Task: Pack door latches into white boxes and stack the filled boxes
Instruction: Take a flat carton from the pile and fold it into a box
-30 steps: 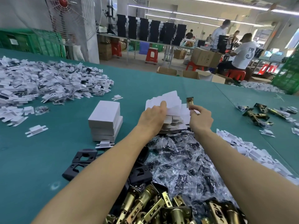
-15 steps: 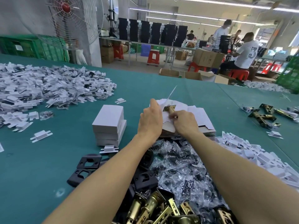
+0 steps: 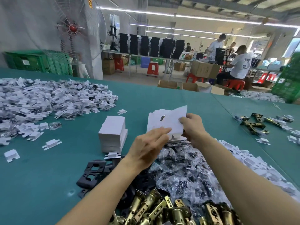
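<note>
A flat white box blank point(image 3: 168, 122) is held up over a pile of more blanks in the middle of the green table point(image 3: 48, 176). My right hand point(image 3: 193, 127) pinches its right side with curled fingers. My left hand point(image 3: 149, 146) touches its lower left edge with straight fingers. A bit of brass latch point(image 3: 162, 117) shows through a gap in the blank. A stack of three filled white boxes point(image 3: 113, 135) stands just left of my hands. Brass door latches point(image 3: 162, 208) lie heaped at the near edge.
Clear bags of black parts point(image 3: 186, 172) lie between my arms. Black plates point(image 3: 94, 172) sit to the left of them. White plastic clips are heaped at far left point(image 3: 40, 101) and right point(image 3: 259, 166). More brass latches point(image 3: 254, 124) lie at the right. People work in the background.
The box blank has come up off the pile and its flap is folding over the latch. My right hand shifted from the latch to the blank's right side.
</note>
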Tool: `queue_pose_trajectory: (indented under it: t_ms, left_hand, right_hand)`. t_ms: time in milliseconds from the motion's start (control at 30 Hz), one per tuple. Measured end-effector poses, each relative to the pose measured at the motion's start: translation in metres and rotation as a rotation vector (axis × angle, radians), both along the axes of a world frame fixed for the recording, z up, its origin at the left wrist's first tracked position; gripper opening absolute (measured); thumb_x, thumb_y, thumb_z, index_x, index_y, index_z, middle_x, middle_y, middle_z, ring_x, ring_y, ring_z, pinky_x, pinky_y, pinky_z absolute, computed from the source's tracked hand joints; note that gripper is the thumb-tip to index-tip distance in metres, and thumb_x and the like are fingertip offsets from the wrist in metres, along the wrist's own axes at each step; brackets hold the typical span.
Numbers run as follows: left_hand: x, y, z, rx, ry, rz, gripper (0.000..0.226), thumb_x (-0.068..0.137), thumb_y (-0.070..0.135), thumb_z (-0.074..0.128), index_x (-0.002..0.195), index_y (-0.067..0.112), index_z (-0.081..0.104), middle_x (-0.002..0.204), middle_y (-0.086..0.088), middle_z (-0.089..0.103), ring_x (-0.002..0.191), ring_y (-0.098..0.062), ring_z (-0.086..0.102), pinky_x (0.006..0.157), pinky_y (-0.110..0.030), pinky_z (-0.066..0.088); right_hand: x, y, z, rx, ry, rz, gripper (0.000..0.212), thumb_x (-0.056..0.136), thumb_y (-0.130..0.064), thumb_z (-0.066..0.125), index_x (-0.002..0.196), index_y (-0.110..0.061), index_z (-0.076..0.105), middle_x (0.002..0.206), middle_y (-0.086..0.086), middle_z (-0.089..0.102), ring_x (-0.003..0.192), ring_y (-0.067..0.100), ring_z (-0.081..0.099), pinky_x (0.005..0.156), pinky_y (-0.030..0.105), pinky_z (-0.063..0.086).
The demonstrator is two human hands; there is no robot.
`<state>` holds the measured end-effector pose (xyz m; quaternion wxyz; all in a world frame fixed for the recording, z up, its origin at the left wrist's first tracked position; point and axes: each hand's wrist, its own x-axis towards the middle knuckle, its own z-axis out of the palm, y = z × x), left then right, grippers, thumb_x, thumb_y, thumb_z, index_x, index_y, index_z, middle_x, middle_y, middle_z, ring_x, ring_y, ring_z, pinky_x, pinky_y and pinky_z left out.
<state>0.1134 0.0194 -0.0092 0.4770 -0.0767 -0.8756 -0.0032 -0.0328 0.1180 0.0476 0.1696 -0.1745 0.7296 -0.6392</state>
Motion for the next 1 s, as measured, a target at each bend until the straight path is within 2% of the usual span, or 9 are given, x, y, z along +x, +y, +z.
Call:
queue_pose_trajectory:
  t_ms: [67,167,300,400,533,633,700,833,1000]
  left_hand:
    - [0.006,0.010,0.008,0.056,-0.226,0.050,0.037,0.098,0.043,0.048,0.095,0.011,0.066,0.131,-0.010,0.066,0.122,-0.028,0.063,0.096,-0.045,0.055]
    - [0.014,0.022,0.023,0.470,-0.415,0.178,0.087,0.080,0.082,0.041,0.139,0.018,0.046,0.158,-0.004,0.035,0.144,-0.019,0.033,0.117,-0.041,0.030]
    - [0.014,0.037,0.035,0.741,-0.392,0.205,0.125,0.064,0.076,0.072,0.152,0.036,-0.007,0.164,-0.001,0.010,0.148,-0.020,0.019,0.116,-0.045,0.029]
    - [0.018,0.041,0.035,0.856,-0.364,0.187,0.128,0.065,0.054,0.081,0.153,0.040,-0.011,0.159,0.000,0.019,0.141,-0.024,0.031,0.107,-0.040,0.036]
    - [0.035,0.037,0.035,1.190,-0.388,-0.119,0.140,0.048,0.049,0.087,0.158,0.037,0.002,0.147,0.007,0.041,0.130,-0.013,0.050,0.108,-0.038,0.045]
    - [0.051,0.037,0.036,1.315,-0.487,-0.361,0.128,0.045,0.047,0.087,0.155,0.042,0.021,0.136,0.016,0.053,0.115,0.000,0.060,0.088,-0.025,0.056]
    - [0.058,0.035,0.038,1.370,-0.556,-0.546,0.109,0.054,0.039,0.086,0.150,0.038,0.034,0.139,0.006,0.057,0.121,-0.012,0.061,0.091,-0.031,0.057]
    - [0.069,0.033,0.047,1.412,-0.676,-0.771,0.089,0.062,0.026,0.079,0.144,0.030,0.043,0.137,-0.007,0.061,0.114,-0.026,0.066,0.088,-0.040,0.057]
    - [0.079,0.029,0.053,1.542,-0.630,-0.871,0.086,0.063,0.024,0.075,0.143,0.035,0.046,0.136,-0.013,0.061,0.118,-0.030,0.063,0.088,-0.049,0.057]
  right_hand:
    - [0.004,0.012,-0.003,-0.040,0.059,-0.047,0.020,0.088,0.005,0.048,0.086,-0.011,0.060,0.092,0.015,0.066,0.079,0.029,0.060,0.069,0.042,0.050]
    - [0.026,0.032,0.000,-0.186,-0.048,0.041,0.021,0.091,0.009,0.051,0.096,-0.011,0.054,0.092,0.014,0.067,0.074,0.027,0.065,0.058,0.039,0.054]
    - [0.062,0.050,0.004,-0.238,-0.074,0.302,0.020,0.090,0.013,0.056,0.099,-0.004,0.053,0.094,0.021,0.068,0.072,0.025,0.070,0.058,0.034,0.058]
    - [0.080,0.062,0.008,-0.194,0.005,0.456,0.020,0.087,0.010,0.063,0.097,-0.005,0.057,0.095,0.023,0.069,0.076,0.025,0.069,0.067,0.035,0.060]
    - [0.092,0.075,0.014,-0.133,0.226,0.546,0.042,0.081,-0.017,0.075,0.120,-0.023,0.059,0.111,-0.002,0.072,0.097,0.018,0.071,0.077,0.030,0.058]
    - [0.095,0.077,0.019,-0.105,0.444,0.490,0.055,0.083,-0.031,0.073,0.133,-0.037,0.053,0.131,-0.015,0.061,0.118,0.012,0.061,0.090,0.035,0.056]
    - [0.097,0.076,0.019,-0.083,0.546,0.482,0.051,0.085,-0.041,0.069,0.134,-0.040,0.054,0.133,-0.015,0.058,0.126,0.010,0.054,0.098,0.037,0.052]
    - [0.101,0.072,0.022,0.051,0.830,0.439,0.049,0.084,-0.049,0.065,0.131,-0.039,0.054,0.127,-0.019,0.056,0.121,0.006,0.049,0.093,0.015,0.042]
    - [0.103,0.072,0.027,0.127,1.025,0.371,0.045,0.081,-0.050,0.070,0.122,-0.034,0.062,0.115,-0.012,0.060,0.108,0.013,0.050,0.088,0.018,0.042]
